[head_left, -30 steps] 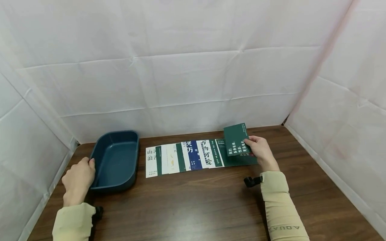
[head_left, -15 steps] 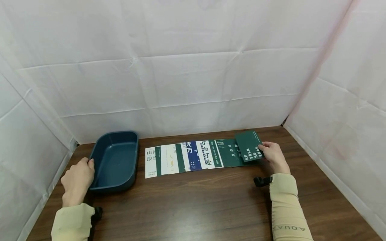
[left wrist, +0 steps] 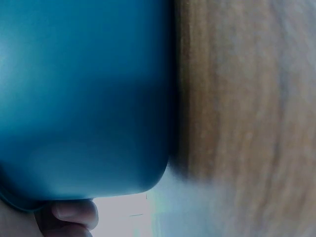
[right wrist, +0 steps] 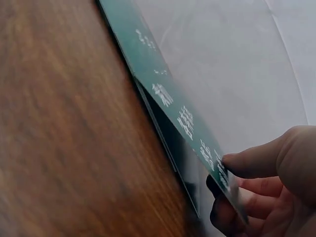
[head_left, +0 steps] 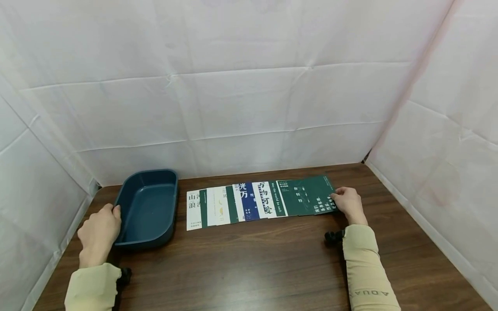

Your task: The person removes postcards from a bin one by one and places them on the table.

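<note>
- Lower left: left hand (head_left: pixel 99 231) grips rim of blue tray (head_left: pixel 148 207), steadying it on desk (head_left: pixel 249 268).
- Centre: row of overlapping cards (head_left: pixel 241 203), fanned so each shows.
- Right of centre: right hand (head_left: pixel 347 202) pinches green card (head_left: pixel 320 196), thumb on top, at row's right end.

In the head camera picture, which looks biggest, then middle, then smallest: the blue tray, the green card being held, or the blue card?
1. blue tray
2. green card, held by the right hand
3. blue card, partly covered by neighbouring cards
</note>
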`<state>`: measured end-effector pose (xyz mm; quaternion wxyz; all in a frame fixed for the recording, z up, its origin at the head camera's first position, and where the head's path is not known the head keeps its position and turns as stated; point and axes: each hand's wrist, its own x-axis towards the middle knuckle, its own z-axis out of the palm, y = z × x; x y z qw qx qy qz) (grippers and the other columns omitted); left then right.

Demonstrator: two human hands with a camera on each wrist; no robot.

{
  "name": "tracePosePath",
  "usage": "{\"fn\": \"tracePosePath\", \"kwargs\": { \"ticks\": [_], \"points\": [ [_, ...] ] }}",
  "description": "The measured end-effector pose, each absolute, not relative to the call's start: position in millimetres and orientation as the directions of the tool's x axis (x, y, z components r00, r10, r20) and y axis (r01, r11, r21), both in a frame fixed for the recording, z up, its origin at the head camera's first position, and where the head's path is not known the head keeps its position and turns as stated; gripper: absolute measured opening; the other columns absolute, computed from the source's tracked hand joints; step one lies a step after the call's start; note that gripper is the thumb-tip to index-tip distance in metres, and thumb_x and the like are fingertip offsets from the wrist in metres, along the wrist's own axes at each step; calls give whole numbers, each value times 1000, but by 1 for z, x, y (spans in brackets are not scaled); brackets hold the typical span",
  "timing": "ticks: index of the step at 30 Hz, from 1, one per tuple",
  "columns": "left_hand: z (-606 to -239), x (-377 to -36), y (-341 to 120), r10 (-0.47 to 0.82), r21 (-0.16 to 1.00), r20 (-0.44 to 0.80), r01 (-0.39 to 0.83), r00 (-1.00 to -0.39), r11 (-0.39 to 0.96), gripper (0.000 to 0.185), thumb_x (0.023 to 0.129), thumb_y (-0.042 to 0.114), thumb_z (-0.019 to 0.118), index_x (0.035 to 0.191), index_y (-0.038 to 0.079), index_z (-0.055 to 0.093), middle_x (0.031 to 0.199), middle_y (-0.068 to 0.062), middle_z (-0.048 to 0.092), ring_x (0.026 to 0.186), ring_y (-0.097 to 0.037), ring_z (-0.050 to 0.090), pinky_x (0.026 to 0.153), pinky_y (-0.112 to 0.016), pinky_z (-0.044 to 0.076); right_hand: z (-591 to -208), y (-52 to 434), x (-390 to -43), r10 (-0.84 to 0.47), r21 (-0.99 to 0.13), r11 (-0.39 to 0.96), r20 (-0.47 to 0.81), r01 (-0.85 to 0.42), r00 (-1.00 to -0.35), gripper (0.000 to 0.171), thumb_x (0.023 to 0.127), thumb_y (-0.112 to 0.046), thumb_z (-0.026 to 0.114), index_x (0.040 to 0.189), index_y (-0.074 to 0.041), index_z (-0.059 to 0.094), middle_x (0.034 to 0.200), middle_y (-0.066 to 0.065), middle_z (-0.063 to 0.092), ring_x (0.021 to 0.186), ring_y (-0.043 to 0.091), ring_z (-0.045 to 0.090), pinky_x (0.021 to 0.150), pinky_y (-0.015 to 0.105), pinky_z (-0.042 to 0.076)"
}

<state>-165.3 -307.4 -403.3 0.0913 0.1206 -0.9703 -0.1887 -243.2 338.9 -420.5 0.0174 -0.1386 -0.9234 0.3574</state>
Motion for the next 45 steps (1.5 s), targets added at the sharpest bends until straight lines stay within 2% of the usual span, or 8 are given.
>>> {"fn": "tracePosePath", "kwargs": {
  "ticks": [6, 18, 31, 37, 45],
  "points": [
    [-403, -165, -309, -267, 389, 129, -199, -955, 899, 40, 106, 27, 34, 117, -8, 52, 100, -43, 56, 76, -57, 56, 56, -61, 41, -420, 336, -242, 288, -593, 765, -30, 249, -957, 35, 98, -21, 56, 112, 10, 59, 111, 30, 59, 99, 44, 55, 78, 51, 47],
    [-403, -164, -308, -274, 387, 105, -214, -956, 897, 42, 106, 28, 33, 121, -8, 51, 103, -43, 55, 78, -58, 56, 57, -61, 41, -424, 336, -243, 317, -563, 785, 6, 259, -948, 30, 97, -21, 56, 104, 8, 59, 103, 27, 60, 99, 45, 54, 80, 53, 45],
    [-403, -162, -308, -271, 391, 103, -212, -957, 896, 44, 106, 29, 33, 122, -9, 51, 104, -43, 55, 77, -58, 56, 58, -62, 41, -427, 335, -242, 332, -582, 773, 32, 253, -943, 26, 97, -18, 55, 104, 7, 54, 104, 29, 57, 101, 47, 50, 82, 55, 43],
    [-402, -163, -309, -274, 389, 96, -218, -957, 895, 46, 106, 30, 32, 123, -9, 50, 106, -44, 55, 79, -58, 56, 58, -62, 41, -426, 337, -240, 317, -582, 783, 66, 221, -946, 28, 95, -18, 55, 105, 8, 54, 106, 32, 55, 106, 50, 46, 88, 57, 39],
    [-401, -166, -311, -262, 397, 91, -207, -961, 894, 48, 106, 33, 31, 121, -8, 51, 104, -42, 55, 76, -55, 56, 57, -60, 41, -421, 341, -238, 290, -607, 770, 59, 196, -955, 34, 99, -21, 51, 113, 10, 53, 112, 34, 54, 102, 47, 49, 85, 56, 40]
  ]
}}
